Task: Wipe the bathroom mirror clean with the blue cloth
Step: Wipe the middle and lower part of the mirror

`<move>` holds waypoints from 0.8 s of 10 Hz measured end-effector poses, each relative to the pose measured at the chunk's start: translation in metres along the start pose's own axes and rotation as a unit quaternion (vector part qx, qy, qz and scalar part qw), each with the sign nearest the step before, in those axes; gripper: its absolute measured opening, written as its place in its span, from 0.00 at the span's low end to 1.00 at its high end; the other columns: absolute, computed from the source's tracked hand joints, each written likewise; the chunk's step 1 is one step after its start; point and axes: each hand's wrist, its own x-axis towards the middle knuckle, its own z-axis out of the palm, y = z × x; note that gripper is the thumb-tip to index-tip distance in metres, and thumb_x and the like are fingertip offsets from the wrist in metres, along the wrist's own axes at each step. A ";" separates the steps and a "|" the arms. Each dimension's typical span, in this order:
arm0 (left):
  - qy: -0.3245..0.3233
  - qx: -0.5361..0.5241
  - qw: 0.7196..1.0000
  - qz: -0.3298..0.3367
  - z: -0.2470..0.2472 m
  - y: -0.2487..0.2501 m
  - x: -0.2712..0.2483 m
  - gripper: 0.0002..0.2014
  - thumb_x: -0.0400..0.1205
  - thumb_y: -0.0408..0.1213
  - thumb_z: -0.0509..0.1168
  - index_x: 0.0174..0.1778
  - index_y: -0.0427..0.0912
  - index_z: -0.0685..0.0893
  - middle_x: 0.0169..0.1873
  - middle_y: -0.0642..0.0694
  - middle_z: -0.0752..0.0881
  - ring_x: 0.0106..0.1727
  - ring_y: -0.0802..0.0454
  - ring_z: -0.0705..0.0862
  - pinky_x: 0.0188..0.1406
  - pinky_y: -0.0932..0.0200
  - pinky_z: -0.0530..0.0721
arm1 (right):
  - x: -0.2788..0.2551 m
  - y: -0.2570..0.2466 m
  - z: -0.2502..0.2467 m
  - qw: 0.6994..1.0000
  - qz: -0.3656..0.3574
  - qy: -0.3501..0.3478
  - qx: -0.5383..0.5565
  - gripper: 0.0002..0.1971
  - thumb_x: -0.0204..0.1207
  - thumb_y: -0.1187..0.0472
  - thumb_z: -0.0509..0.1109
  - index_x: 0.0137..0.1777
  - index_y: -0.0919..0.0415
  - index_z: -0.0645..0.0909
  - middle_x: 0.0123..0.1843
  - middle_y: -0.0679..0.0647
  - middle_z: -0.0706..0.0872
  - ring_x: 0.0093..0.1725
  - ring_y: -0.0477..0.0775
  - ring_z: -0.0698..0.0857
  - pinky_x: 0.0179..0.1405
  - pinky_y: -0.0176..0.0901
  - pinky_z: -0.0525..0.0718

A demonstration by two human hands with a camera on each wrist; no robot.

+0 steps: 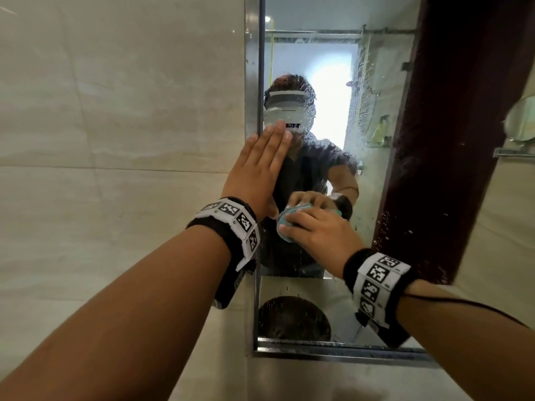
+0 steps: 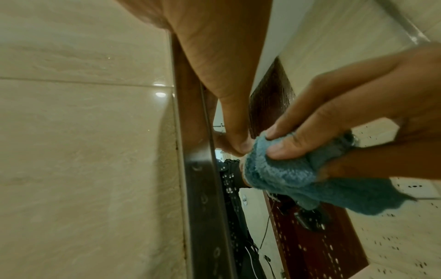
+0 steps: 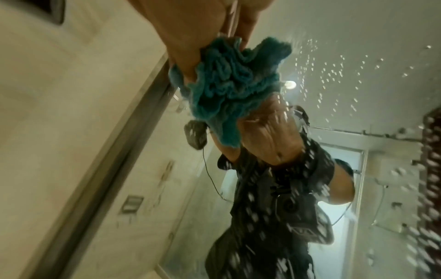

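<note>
The mirror (image 1: 327, 82) hangs on the wall in a metal frame (image 1: 254, 82), and water droplets speckle its glass (image 3: 334, 75). My left hand (image 1: 260, 166) lies flat on the mirror's left edge, fingers straight and pointing up. Just below and to its right, my right hand (image 1: 315, 230) grips the bunched blue cloth (image 1: 285, 227) and holds it against the glass. The left wrist view shows the cloth (image 2: 286, 173) under the right fingers (image 2: 334, 113), close to my left thumb (image 2: 238, 136). In the right wrist view the cloth (image 3: 226, 85) meets its own reflection.
Beige wall tiles (image 1: 115, 140) fill the left side. A dark brown door (image 1: 451, 140) shows along the mirror's right part. The lower glass reflects a round dark basin (image 1: 292, 319). The frame's bottom rail (image 1: 333, 353) runs below my right wrist.
</note>
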 end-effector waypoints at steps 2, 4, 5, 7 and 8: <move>-0.016 -0.001 1.000 0.000 -0.003 0.000 0.000 0.67 0.66 0.59 0.76 0.80 0.36 0.29 0.81 0.39 0.30 0.82 0.43 0.32 0.81 0.49 0.33 | 0.054 0.034 -0.063 0.977 0.180 0.113 0.026 0.17 0.70 0.66 0.71 0.60 0.60 0.82 0.58 0.59 0.83 0.53 0.65 0.81 0.52 0.49 0.77; -0.016 0.010 1.000 -0.006 -0.005 0.004 0.001 0.66 0.67 0.59 0.75 0.80 0.35 0.31 0.81 0.37 0.32 0.82 0.42 0.34 0.78 0.49 0.32 | 0.017 -0.003 -0.015 0.996 0.084 0.020 -0.007 0.21 0.65 0.68 0.78 0.59 0.61 0.83 0.61 0.61 0.83 0.59 0.65 0.82 0.58 0.57 0.81; -0.012 0.003 1.000 -0.003 -0.009 0.001 0.001 0.65 0.67 0.58 0.75 0.81 0.37 0.33 0.81 0.38 0.33 0.83 0.43 0.35 0.80 0.48 0.35 | -0.025 -0.010 -0.009 0.996 0.027 -0.088 -0.016 0.25 0.57 0.71 0.79 0.57 0.59 0.84 0.59 0.58 0.84 0.59 0.64 0.83 0.53 0.59 0.84; -0.018 -0.064 0.997 0.047 -0.013 0.013 -0.023 0.67 0.63 0.58 0.77 0.83 0.41 0.35 0.82 0.39 0.33 0.82 0.43 0.35 0.82 0.45 0.40 | 0.016 0.026 -0.054 0.992 0.121 -0.011 0.027 0.18 0.68 0.69 0.72 0.59 0.59 0.83 0.60 0.58 0.84 0.56 0.63 0.83 0.54 0.57 0.83; -0.049 -0.072 0.995 0.044 0.000 0.028 -0.023 0.66 0.65 0.58 0.76 0.82 0.41 0.33 0.81 0.40 0.31 0.82 0.44 0.33 0.82 0.47 0.39 | 0.038 0.048 -0.079 0.956 0.265 0.100 0.071 0.19 0.73 0.65 0.67 0.64 0.53 0.78 0.62 0.53 0.82 0.60 0.56 0.80 0.60 0.49 0.78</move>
